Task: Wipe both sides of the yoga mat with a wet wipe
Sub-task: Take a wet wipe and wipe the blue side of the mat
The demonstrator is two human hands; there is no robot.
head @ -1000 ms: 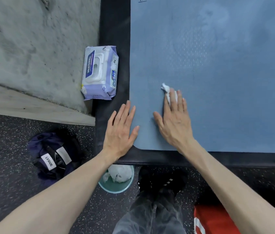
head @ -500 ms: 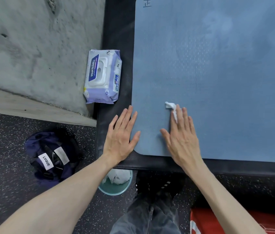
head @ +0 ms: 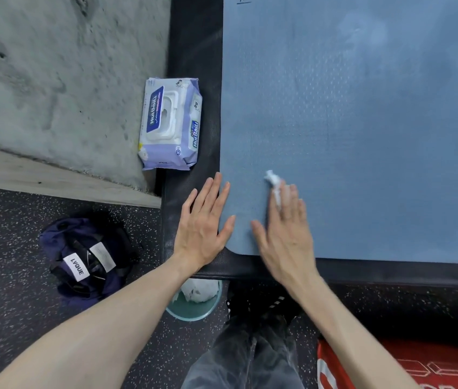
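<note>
A grey concrete wall (head: 53, 80) stands at the left, and below it the floor (head: 11, 318) is dark rubber with small light speckles. In front of me a black padded platform (head: 194, 51) carries the blue yoga mat (head: 362, 136), which lies flat and covers most of its top. The near left corner of the mat is rounded and is just in front of my body.

My left hand (head: 202, 228) lies flat with the fingers spread and holds nothing; the palm is on the black padding and the thumb and fingertips reach over the left edge of the mat. My right hand (head: 287, 234) is also flat, palm down on the mat near that corner. Under its fingers it presses the white wet wipe (head: 274, 183), and a crumpled end of the wipe shows beyond the fingertips. This hand looks a little blurred.

A pack of wet wipes (head: 170, 123) with its lid closed rests on the black padding, just left of the mat. On the floor, a dark blue bag (head: 87, 259) lies at the left, and a small teal bin (head: 194, 307) with white crumpled wipes inside stands partly under the platform edge, beside my black shoe (head: 258, 301). A red object (head: 404, 369) is at the lower right.
</note>
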